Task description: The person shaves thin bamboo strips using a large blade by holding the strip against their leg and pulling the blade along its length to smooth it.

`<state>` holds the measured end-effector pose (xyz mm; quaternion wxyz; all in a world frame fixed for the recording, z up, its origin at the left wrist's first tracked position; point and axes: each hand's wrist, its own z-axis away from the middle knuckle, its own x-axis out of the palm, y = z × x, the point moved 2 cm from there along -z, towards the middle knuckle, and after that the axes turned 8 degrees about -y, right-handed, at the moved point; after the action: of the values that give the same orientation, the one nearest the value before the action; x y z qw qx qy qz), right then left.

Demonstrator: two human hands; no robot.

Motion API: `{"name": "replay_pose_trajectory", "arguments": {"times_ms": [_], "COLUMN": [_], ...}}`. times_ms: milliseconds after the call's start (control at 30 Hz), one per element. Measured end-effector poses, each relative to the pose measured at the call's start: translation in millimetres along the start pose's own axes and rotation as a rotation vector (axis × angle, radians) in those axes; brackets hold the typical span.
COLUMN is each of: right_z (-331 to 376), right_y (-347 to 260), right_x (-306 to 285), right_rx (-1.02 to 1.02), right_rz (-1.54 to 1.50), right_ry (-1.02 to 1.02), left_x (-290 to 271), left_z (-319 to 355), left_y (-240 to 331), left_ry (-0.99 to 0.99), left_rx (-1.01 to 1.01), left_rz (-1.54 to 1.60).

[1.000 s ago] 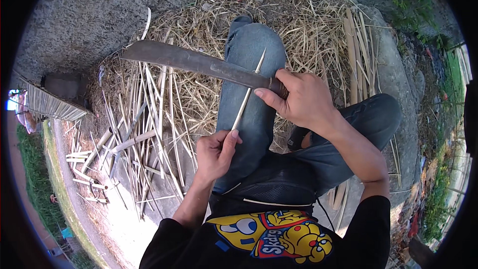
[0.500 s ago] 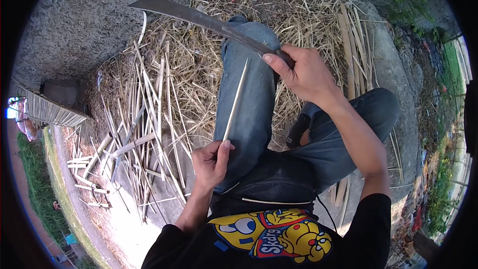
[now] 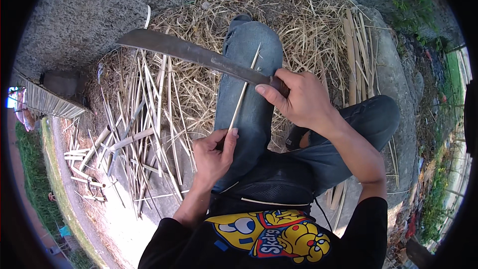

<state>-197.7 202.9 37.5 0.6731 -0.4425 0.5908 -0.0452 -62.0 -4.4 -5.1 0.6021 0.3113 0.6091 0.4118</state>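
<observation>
My right hand (image 3: 301, 97) is closed round the handle of a machete (image 3: 186, 56), whose long dark blade reaches up and to the left. The blade crosses over a thin pale bamboo strip (image 3: 239, 104) and hides a short part of it. Pinched at its lower end by my left hand (image 3: 215, 152), the strip slants up over my jeans-clad knee (image 3: 254, 35). Its pointed tip shows beyond the blade, with small curled shavings beside it. Whether the blade's edge touches the strip I cannot tell.
Dry shavings (image 3: 313, 35) cover the ground ahead. Many bamboo strips and split pieces (image 3: 132, 139) lie heaped on the left. Longer slats (image 3: 351, 55) rest at the right on a stone slab (image 3: 386, 50). A rough grey wall (image 3: 99, 15) stands at the far side.
The machete has come down toward me and now lies across the strip near its tip; before, it was beyond the tip. My left hand and the strip have shifted slightly up.
</observation>
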Motion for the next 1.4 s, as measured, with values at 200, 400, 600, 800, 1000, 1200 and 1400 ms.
{"name": "replay_pose_trajectory", "arguments": {"times_ms": [200,400,600,800,1000,1200,1400], "right_z": [-3,-28,-14,6,0,-12,-12], "right_y": [-2,19,28,0,10,14,15], "right_x": [13,-27,-26,-12,7,4,4], "right_rx": [-0.066,0.132,0.142,0.025,-0.102,-0.126,-0.123], "right_rz": [0.295,0.208,-0.121,-0.177,0.246,0.253,0.294], "right_ry": [0.072,0.132,0.138,0.024,0.103,0.132,0.149], "left_x": [0,6,-3,-14,-10,-9,2], "left_z": [3,24,19,-17,-23,-21,-4], "left_y": [13,16,-2,1,6,7,12], "left_ry": [0.058,0.070,-0.127,-0.404,-0.464,-0.459,-0.351], "left_rx": [0.101,0.157,-0.101,-0.199,-0.271,-0.230,-0.217], "left_rz": [-0.178,-0.230,0.205,0.581,0.821,0.946,0.901]}}
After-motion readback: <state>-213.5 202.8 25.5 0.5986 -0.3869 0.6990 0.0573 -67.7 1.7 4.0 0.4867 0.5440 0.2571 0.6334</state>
